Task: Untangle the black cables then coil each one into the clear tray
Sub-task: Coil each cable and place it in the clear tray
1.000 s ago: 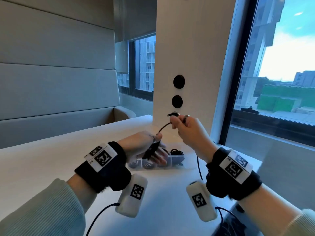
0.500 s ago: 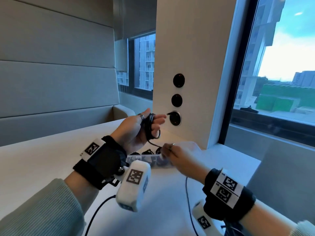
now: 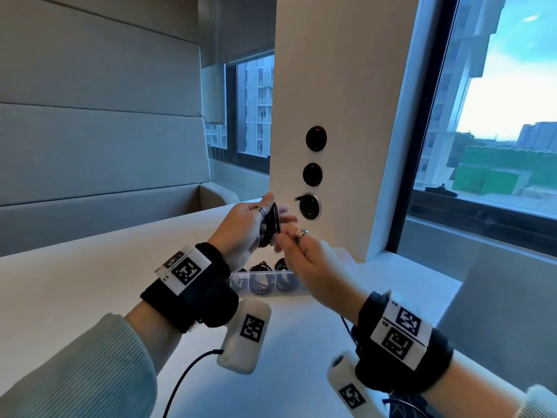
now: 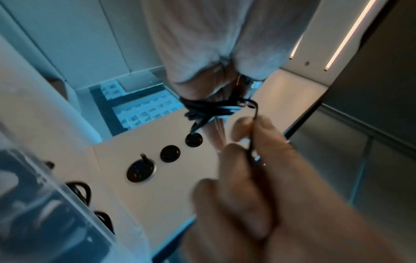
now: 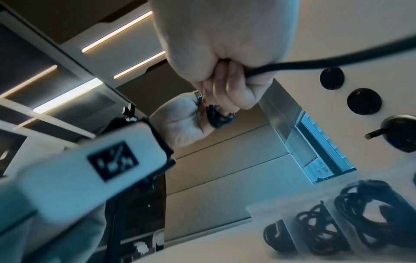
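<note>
My left hand (image 3: 265,220) is raised in front of the pillar with a black cable (image 3: 270,227) wound in loops around its fingers (image 4: 202,92). The coil (image 5: 217,116) is small and tight. My right hand (image 3: 283,241) is just right of it and pinches the cable's loose end (image 4: 253,135) between thumb and fingers. Below both hands the clear tray (image 3: 297,292) lies on the white table, with several coiled black cables (image 5: 369,218) in its compartments. The hands hide part of the tray.
The white pillar (image 3: 346,86) behind the hands carries three round black sockets (image 3: 313,175); the lowest (image 3: 309,206) has a short stub sticking out. A window (image 3: 497,116) is at the right, a padded wall (image 3: 90,116) at the left. Thin sensor leads (image 3: 187,378) trail off my wrists.
My left hand rose from the tray to the pillar with the cable wound on it. My right hand dropped from the socket toward the tray, then came up to the coil.
</note>
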{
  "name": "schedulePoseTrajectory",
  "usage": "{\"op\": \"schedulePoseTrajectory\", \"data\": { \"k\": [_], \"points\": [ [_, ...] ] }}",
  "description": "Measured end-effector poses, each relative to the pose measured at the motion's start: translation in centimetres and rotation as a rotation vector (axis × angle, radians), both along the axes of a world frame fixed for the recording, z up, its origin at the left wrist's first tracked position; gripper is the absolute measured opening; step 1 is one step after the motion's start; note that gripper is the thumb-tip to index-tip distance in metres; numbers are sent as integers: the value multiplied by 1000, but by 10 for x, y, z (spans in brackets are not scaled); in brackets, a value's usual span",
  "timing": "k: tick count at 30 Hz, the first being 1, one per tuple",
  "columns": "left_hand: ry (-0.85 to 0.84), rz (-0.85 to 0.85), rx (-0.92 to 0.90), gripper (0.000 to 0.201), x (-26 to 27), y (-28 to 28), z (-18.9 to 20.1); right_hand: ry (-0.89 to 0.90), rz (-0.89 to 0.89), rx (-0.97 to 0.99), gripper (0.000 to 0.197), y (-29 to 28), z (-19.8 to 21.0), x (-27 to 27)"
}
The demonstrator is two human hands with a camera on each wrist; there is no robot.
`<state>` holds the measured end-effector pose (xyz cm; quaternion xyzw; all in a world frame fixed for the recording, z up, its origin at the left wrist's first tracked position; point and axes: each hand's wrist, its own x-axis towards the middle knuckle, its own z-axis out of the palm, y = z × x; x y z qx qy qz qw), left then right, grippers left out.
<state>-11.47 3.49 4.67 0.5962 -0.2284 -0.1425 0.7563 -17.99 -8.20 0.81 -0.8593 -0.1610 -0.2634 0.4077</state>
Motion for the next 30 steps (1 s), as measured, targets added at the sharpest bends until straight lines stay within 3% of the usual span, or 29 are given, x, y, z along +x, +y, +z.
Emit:
{"op": "schedulePoseTrajectory", "data": {
  "k": [3,8,10,14,18,20,23,27,30],
  "points": [
    [96,-76,-186,44,3,1,5,114,62,-36,27,-2,-16,9],
    [193,-166,-298,44,3,10,7,267,-101,-200,31,-16,2,4],
    [190,-219,-216,44,2,14,4,315,-109,-144,32,-23,2,9],
    [191,-343,167,47,-1,18,-8,249,-195,4,33,-38,2,34],
    [131,-251,327,45,6,17,-19,39,-132,-51,28,-24,20,28],
    [95,-136,274,45,12,15,-20,-11,-110,-85,23,-10,17,21],
    [138,3,-6,45,19,13,-16,9,7,-88,24,8,-4,16],
    [293,-111,-334,51,17,16,-11,249,107,-158,23,15,-34,21],
    [323,-200,-359,51,11,19,-7,378,73,-52,29,6,-32,26]
  ]
}}
